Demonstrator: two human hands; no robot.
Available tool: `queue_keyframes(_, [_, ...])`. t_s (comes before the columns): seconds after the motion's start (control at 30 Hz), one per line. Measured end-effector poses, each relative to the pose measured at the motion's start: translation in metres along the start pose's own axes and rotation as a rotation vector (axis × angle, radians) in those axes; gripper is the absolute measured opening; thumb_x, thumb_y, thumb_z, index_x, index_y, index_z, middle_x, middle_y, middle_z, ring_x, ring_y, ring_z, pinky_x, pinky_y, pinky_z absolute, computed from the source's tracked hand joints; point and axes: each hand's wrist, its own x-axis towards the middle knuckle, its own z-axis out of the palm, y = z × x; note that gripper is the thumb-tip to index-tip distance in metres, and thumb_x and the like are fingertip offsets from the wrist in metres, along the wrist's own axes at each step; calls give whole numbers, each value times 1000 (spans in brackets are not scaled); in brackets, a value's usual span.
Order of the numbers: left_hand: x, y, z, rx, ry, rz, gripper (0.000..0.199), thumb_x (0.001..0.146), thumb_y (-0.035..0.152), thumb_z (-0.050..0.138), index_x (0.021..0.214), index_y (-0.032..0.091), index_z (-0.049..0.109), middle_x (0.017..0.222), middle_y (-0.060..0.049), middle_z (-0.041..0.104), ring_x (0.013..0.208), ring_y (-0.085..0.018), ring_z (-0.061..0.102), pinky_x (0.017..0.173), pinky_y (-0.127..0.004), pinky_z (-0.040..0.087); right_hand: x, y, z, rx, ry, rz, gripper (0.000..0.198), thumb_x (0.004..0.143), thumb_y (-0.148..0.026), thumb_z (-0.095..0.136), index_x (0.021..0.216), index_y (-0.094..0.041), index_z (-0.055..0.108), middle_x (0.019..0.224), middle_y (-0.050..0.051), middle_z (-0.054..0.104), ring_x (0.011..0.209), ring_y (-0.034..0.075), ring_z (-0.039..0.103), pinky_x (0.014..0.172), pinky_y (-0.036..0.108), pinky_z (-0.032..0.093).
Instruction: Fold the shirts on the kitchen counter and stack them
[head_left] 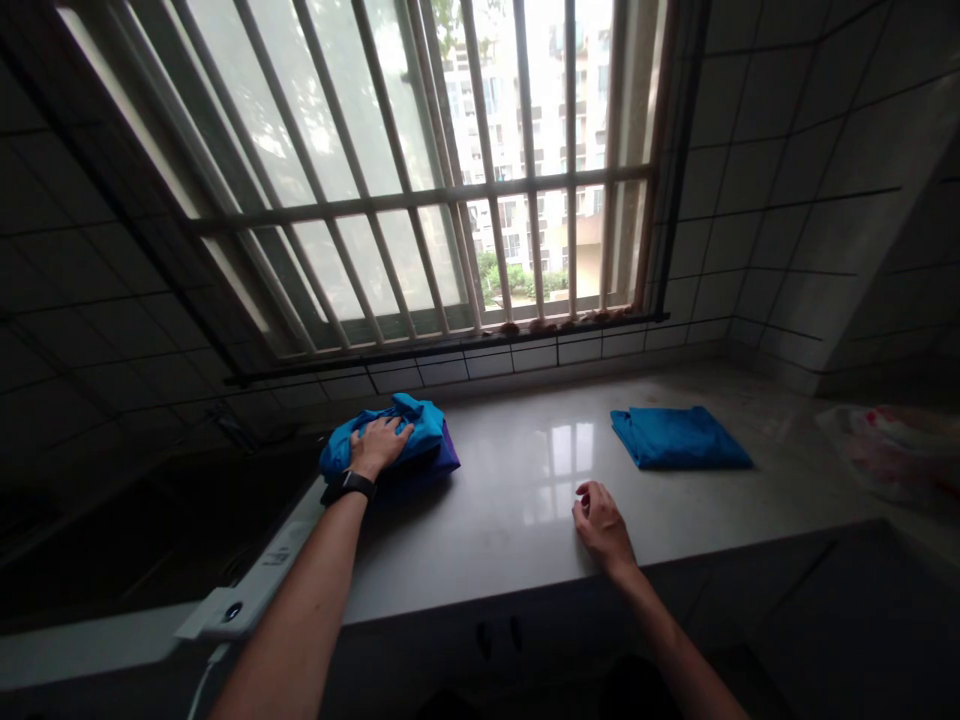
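Observation:
My left hand point(379, 446), with a dark band on its wrist, rests on top of a crumpled bright blue cloth point(421, 416) at the left of the counter. Its fingers are bent into the folds, and their tips are partly lost there. Beneath the blue cloth lies a purple cloth point(448, 452). My right hand point(600, 522) hovers at the counter's front, its fingers loosely curled and apart, holding nothing visible. Beyond it to the right, a folded blue cloth point(679, 437) lies flat, apart from both hands.
A light, glossy counter point(510, 520) runs below a barred window point(480, 190). On the left are a dark sink area point(150, 520) and a white power strip point(251, 585) with a cable. A clear plastic bag point(892, 450) with reddish contents sits at the right.

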Motion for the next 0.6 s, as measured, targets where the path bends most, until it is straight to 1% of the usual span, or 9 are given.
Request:
queue_keyframes(0.2, [7, -2, 4, -82, 37, 34, 34, 89, 43, 54, 108, 20, 71, 136, -19, 63, 128, -40, 54, 112, -64, 31, 2, 2, 2, -19, -15, 24, 10, 83, -23, 43, 89, -24, 51, 82, 6, 61, 80, 24, 61, 75, 35, 48])
queue_keyframes(0.33, [12, -5, 10, -137, 119, 27, 31, 83, 44, 62, 98, 17, 70, 124, -21, 67, 121, -42, 58, 109, -64, 33, 4, -1, 1, -32, -14, 22, 11, 83, -24, 44, 91, -23, 53, 82, 6, 61, 80, 24, 60, 76, 35, 47])
queue_keyframes(0.4, [10, -3, 8, -163, 169, 25, 30, 83, 44, 64, 98, 18, 69, 122, -21, 66, 122, -42, 57, 110, -63, 31, 4, -3, 0, -27, -2, 36, 12, 84, -26, 44, 92, -23, 53, 83, 7, 61, 81, 24, 60, 77, 36, 47])
queue_keyframes(0.43, [6, 0, 5, -179, 230, 34, 29, 83, 43, 63, 100, 19, 68, 123, -20, 65, 123, -42, 55, 111, -63, 29, 4, -4, -1, -19, 2, 49, 12, 85, -27, 44, 92, -23, 53, 84, 7, 61, 81, 24, 60, 77, 36, 47])
queue_keyframes(0.5, [-7, 11, -1, -220, 408, 82, 27, 87, 41, 59, 102, 21, 66, 122, -18, 63, 125, -40, 52, 114, -61, 25, 4, -6, -3, 1, 3, 70, 13, 86, -28, 43, 92, -23, 52, 84, 7, 61, 81, 24, 60, 78, 37, 48])
queue_keyframes(0.57, [-28, 31, -3, -270, 562, 170, 23, 90, 36, 52, 102, 20, 64, 116, -17, 63, 119, -37, 54, 111, -56, 30, 4, -6, -4, 17, -8, 71, 14, 86, -29, 42, 92, -23, 52, 85, 7, 61, 82, 25, 60, 78, 37, 48])
queue_keyframes(0.6, [-42, 42, 0, -292, 590, 218, 22, 91, 34, 49, 102, 20, 63, 111, -16, 64, 114, -35, 56, 106, -53, 35, 4, -6, -4, 24, -13, 68, 14, 86, -29, 42, 92, -23, 52, 85, 7, 61, 83, 25, 60, 79, 37, 48])
